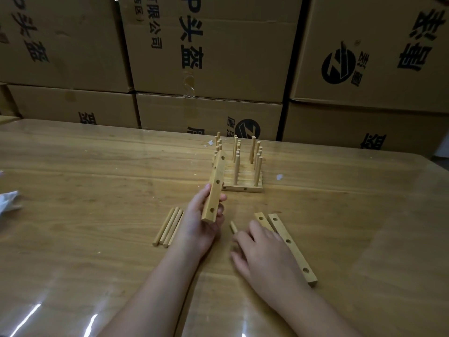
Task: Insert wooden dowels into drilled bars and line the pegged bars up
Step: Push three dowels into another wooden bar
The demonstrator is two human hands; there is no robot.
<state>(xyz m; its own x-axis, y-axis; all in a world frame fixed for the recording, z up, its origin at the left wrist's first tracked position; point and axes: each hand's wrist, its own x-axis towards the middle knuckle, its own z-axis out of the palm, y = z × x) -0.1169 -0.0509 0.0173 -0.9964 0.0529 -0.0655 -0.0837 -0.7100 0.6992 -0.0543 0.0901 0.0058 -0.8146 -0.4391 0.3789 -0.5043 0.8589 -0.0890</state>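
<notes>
— Looking at the surface first: what is it?

— A wooden table under a glossy clear cover that throws back streaks of light. Behind its far edge stand stacked cardboard boxes printed with dark characters and a round logo. The room is dim.

— Take the block of pegged bars as the landmark. How many bars are in it?

— I cannot count them; they lie tight side by side, with upright dowels in three rows. The near bar shows a hole in its front face.

— And the loose pieces?

— Three loose dowels lie together nearer the camera and left of the block. One more dowel lies nearer than the block, its end showing just beyond the right hand. Two drilled bars lie side by side nearer and to the right; one is partly hidden under that hand.

— The hands?

— The left hand is clamped around the lower end of a drilled bar, which is tilted up so its top reaches in front of the block's left edge; three holes show along it. The right hand lies palm down, fingers spread loosely over the dowel, gripping nothing that I can see.

— Anything else?

— Crumpled white plastic at the table's left edge, far left of the block, and small white scraps just right of it
</notes>
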